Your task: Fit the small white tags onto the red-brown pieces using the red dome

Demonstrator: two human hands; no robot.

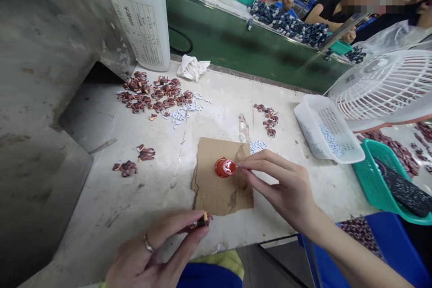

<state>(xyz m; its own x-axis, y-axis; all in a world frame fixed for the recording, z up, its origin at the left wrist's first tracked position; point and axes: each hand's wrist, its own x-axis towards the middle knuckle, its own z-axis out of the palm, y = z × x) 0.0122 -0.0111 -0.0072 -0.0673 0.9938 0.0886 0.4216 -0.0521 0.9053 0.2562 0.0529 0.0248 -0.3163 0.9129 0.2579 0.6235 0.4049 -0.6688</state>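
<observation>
Between the thumb and fingers of my left hand [151, 249], closed at the front edge of the table, is a small brown figurine [201, 221] with a dark and tan part facing up. My right hand [286, 184] is pinched shut on a tiny white piece, its fingertips right beside a small red cup [222, 168] with a glossy wet-looking surface. The cup rests on a torn piece of cardboard [214, 195]. Just behind my right fingers lies a little heap of white pieces [258, 146].
Brown figurines [141, 92] and scattered white pieces [182, 114] lie at the back left, near a large plastic jug [141, 22] and a crumpled white cloth [192, 68]. A white basket [303, 112], green basket [367, 180] and fan [388, 85] stand right. Co-workers sit beyond the green partition [216, 36].
</observation>
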